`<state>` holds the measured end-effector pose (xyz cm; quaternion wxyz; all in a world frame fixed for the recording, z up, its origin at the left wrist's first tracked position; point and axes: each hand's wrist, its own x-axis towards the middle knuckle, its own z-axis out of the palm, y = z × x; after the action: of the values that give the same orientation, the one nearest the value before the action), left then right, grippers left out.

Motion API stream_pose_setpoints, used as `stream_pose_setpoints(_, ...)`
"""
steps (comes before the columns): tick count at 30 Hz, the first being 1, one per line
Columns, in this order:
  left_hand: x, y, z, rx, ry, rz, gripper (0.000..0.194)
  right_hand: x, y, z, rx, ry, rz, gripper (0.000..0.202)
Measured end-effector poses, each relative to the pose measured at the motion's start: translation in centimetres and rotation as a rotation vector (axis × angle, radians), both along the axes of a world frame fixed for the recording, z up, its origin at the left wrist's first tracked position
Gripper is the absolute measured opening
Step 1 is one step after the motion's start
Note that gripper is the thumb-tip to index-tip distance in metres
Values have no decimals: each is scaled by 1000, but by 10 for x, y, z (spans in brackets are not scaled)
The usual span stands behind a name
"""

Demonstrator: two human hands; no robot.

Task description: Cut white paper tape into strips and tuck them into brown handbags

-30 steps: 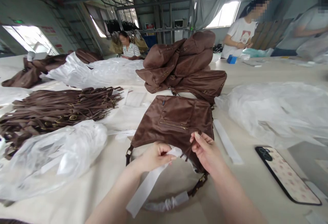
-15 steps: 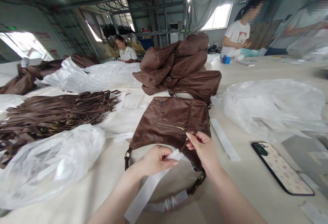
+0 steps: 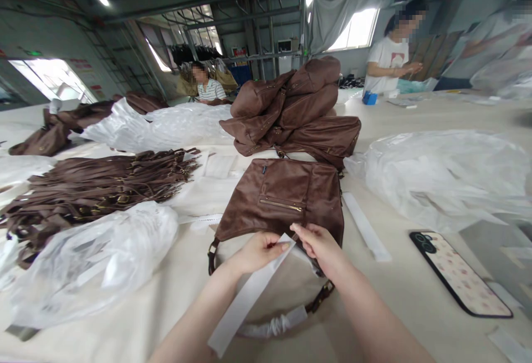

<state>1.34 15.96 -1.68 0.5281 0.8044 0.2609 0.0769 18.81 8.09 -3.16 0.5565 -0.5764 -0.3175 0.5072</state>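
Note:
A brown leather handbag (image 3: 286, 185) lies flat in front of me, its brass zipper facing up and its handle curving toward me. White wrapping (image 3: 274, 327) covers the middle of that handle. My left hand (image 3: 260, 252) is closed, pinching the upper end of a long white paper strip (image 3: 245, 302) that slants down toward me. Close beside it, my right hand (image 3: 318, 244) pinches a thin brown leather strip at the bag's near edge. The fingers hide most of that leather piece, and the strip's upper end meets it.
More brown bags (image 3: 291, 108) are heaped behind. Brown straps (image 3: 103, 180) and crumpled plastic (image 3: 100, 263) lie at left. To the right are another white strip (image 3: 366, 227), clear plastic (image 3: 449, 174) and a phone (image 3: 461, 274). Several people work across the table.
My right hand has moved slightly left and down, closer to the left hand. The white strip's upper end is now higher, by the right fingertips. The view has shifted a little.

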Motion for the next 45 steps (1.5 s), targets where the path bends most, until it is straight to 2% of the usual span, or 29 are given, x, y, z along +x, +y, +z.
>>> stream_pose_setpoints(2, -1, -1, 5, -18, -7, -10, 48, 5, 2, 2, -1, 31, -4, 56)
stream_pose_setpoints(5, -3, -2, 8, -61, 0, -7, 52, 6, 8, 1, -7, 10, 31, 53)
stream_pose_setpoints(9, -4, 4, 2, -15, 37, 92, 52, 6, 15, 0, -75, -144, 196, 43)
stream_pose_setpoints(13, 0, 9, -7, 97, 101, 147, 52, 27, 23, 6, -121, -332, 324, 36)
stream_pose_setpoints(17, 7, 6, -2, 121, 178, 198, 53, 52, 38, 6, -75, -458, 230, 16)
stream_pose_setpoints(18, 10, 6, 1, 123, 197, 206, 53, 55, 42, 3, -58, -463, 207, 18)
stream_pose_setpoints(21, 17, 7, 9, 137, 289, 217, 52, 52, 51, -7, -5, -430, 197, 27)
stream_pose_setpoints(24, 25, 13, 12, 209, 359, 241, 50, 46, 52, -15, 36, -373, 205, 12)
stream_pose_setpoints(27, 33, 21, 10, 273, 381, 237, 49, 47, 51, -20, 33, -343, 140, 13)
stream_pose_setpoints(31, 44, 32, 6, 224, 349, 218, 54, 52, 52, -25, 7, -353, 38, 17)
stream_pose_setpoints(35, 62, 42, 3, 194, 309, 195, 58, 53, 54, -26, 3, -339, 61, 25)
stream_pose_setpoints(40, 86, 52, -4, 228, 274, 185, 54, 54, 54, -22, -27, -312, 87, 23)
stream_pose_setpoints(45, 92, 54, -14, 253, 215, 234, 53, 55, 55, -22, -112, -361, 65, 20)
